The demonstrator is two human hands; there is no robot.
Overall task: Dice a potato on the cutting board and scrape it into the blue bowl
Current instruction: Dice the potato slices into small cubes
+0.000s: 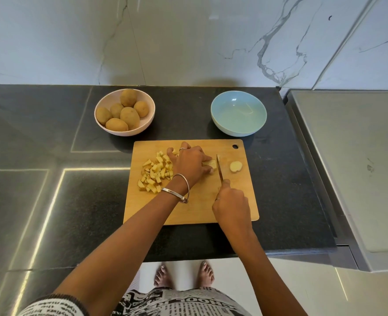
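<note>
I see the potato piece (210, 163) lying mid-board on the wooden cutting board (188, 210), under my left hand (189, 164), whose curled fingers press down and hold it. The knife (220, 170) blade stands just right of those fingertips, against the cut face. A pile of diced potato (156, 172) sits to the left, touching the hand's far side; a round end slice (236, 166) lies right of the blade. My right hand (231, 205) is wrapped closed around the knife handle, forefinger along the spine. Beyond the board stand the blue bowl (238, 116) at right and a pink bowl (101, 126) of whole potatoes (129, 115) at left, on the dark counter (51, 201).
</note>
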